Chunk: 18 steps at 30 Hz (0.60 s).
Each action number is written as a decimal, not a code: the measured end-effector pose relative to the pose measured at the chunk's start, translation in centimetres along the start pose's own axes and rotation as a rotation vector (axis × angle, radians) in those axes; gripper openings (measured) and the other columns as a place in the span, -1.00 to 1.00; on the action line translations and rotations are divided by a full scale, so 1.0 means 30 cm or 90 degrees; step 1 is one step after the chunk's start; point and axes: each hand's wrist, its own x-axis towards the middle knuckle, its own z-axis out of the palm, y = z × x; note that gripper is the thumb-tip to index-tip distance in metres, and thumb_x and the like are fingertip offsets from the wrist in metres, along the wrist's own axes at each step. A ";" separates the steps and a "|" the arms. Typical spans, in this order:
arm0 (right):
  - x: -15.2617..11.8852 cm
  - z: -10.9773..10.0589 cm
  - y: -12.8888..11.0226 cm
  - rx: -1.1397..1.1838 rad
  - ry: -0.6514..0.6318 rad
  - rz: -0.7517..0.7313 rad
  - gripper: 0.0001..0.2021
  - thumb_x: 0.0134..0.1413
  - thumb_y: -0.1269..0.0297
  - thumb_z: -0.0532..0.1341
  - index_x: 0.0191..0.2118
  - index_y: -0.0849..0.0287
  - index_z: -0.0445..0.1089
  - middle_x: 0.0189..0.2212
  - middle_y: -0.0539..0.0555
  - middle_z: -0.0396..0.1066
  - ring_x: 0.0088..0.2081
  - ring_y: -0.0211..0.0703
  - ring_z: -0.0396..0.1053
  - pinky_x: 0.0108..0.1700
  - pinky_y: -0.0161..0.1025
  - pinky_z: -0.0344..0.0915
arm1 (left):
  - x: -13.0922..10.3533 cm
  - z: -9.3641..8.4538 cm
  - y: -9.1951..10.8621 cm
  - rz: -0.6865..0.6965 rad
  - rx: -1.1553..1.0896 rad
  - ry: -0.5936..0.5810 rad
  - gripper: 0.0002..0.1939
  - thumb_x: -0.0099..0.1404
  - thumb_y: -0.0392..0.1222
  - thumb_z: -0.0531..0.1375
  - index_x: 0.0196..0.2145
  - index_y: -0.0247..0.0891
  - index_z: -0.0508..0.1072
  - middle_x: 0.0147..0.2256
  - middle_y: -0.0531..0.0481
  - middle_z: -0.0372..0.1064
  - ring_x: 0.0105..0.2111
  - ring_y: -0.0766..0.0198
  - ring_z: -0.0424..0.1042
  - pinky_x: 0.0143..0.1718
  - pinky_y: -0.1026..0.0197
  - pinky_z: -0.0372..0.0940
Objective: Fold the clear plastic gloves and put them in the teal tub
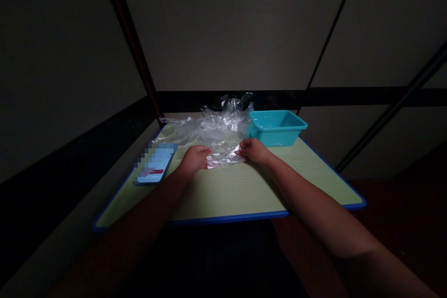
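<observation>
Between my two hands is a clear plastic bag (225, 154), crinkled and shiny, low over the table. My left hand (196, 158) pinches its left side between thumb and fingers. At the opposite side, my right hand (254, 150) grips the bag with bent fingers. Just behind it rises a loose heap of similar clear plastic bags (220, 125), spread toward the left and bunched up high at the back. Where the held bag ends and the heap begins, I cannot tell.
A turquoise plastic basket (279, 137) stands at the back right, beside the heap. On the left lies a phone or tablet (157, 165) with a lit, partly blurred screen. The pale table (230, 195) has a blue edge, and dark panelled walls stand close behind and left.
</observation>
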 end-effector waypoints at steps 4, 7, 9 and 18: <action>-0.012 0.000 -0.020 -0.072 -0.014 0.034 -0.72 -0.35 0.24 0.42 -0.53 0.18 0.31 -0.81 -0.06 0.26 -0.75 -0.23 0.21 -0.69 -0.31 0.08 | 0.009 -0.008 -0.012 0.072 0.191 0.045 -0.86 0.14 -0.17 0.13 -0.49 -0.29 0.37 -0.64 0.07 0.31 -0.67 0.33 0.31 -0.57 0.27 0.27; -0.022 -0.001 -0.032 -0.156 -0.021 0.041 -0.75 -0.23 0.18 0.38 -0.45 0.20 0.39 -0.82 -0.03 0.25 -0.72 -0.16 0.23 -0.61 -0.25 0.12 | 0.014 -0.016 -0.018 0.258 0.388 0.105 -0.86 0.17 -0.18 0.09 -0.43 -0.26 0.41 -0.47 -0.03 0.41 -0.44 0.20 0.41 -0.35 0.18 0.31; -0.025 -0.004 -0.033 -0.206 0.022 0.012 -0.76 -0.19 0.15 0.37 -0.43 0.21 0.42 -0.78 0.00 0.28 -0.64 -0.12 0.29 -0.51 -0.22 0.16 | 0.017 -0.017 -0.021 0.382 0.495 0.126 -0.84 0.18 -0.19 0.08 -0.39 -0.25 0.44 -0.35 -0.08 0.42 -0.26 0.14 0.39 -0.17 0.12 0.29; -0.083 0.016 -0.080 -0.420 0.085 -0.174 -0.67 0.10 0.19 0.16 -0.07 0.27 0.40 -0.07 0.34 0.34 -0.01 0.11 0.29 0.02 -0.09 0.15 | 0.006 0.003 -0.051 0.444 0.626 -0.057 -0.54 0.29 -0.12 0.00 0.11 -0.32 0.26 0.16 -0.21 0.19 0.18 0.10 0.13 0.20 -0.03 -0.05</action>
